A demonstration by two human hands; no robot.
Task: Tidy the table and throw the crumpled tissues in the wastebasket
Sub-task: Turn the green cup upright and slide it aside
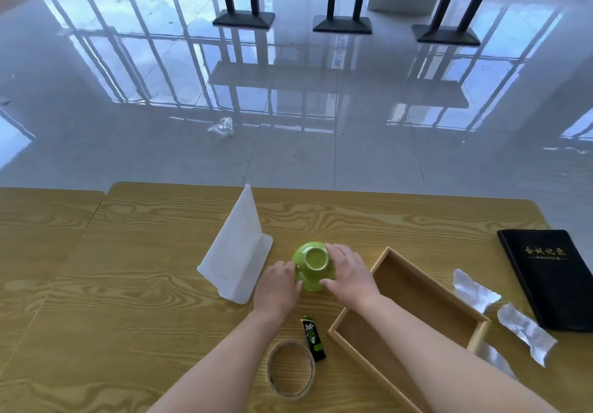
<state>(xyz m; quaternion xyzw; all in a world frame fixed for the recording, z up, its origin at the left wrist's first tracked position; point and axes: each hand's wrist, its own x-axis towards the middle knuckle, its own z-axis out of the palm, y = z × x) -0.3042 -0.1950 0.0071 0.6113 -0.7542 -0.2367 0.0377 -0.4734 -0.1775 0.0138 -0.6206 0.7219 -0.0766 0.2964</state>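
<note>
— On the desk [128, 284], what's being held?
— An upturned green bowl [316, 260]: left hand [277, 287] and right hand [348, 273] curl their fingers [333, 249] round it; crumpled tissues [475, 290] lie just right of the wooden box [417, 297].

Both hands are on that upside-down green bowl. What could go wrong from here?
The glossy green upturned bowl, held between left hand and right hand, may slip and knock the white plastic sign stand close beside it. The right forearm might sweep the crumpled white tissues beside the open wooden box.
</note>
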